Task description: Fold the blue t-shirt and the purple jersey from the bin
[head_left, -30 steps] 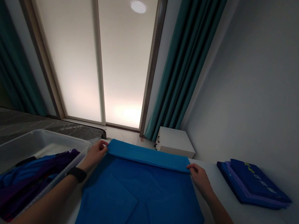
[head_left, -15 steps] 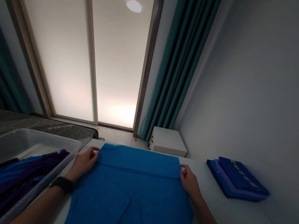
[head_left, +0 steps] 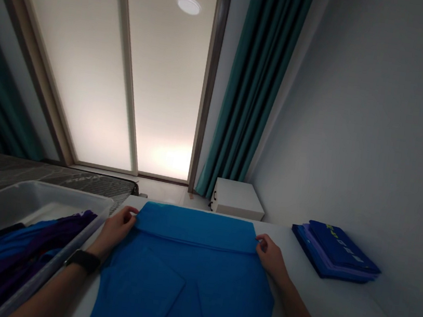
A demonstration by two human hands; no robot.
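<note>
Fold step: fingers narrow, my left hand (head_left: 117,230) and right hand (head_left: 271,259) pinch the folded-over top corners of the blue garment (head_left: 185,291) on the white surface (head_left: 332,306), fold line straight.

One left hand (head_left: 117,230), one right hand (head_left: 272,259), one black wristwatch (head_left: 82,261), one blue garment (head_left: 186,281), one white table (head_left: 332,306), one clear plastic bin (head_left: 72,197), one stack of folded blue clothes (head_left: 335,254), one white box (head_left: 237,199), one teal curtain (head_left: 256,81), one round light (head_left: 188,4)
</note>
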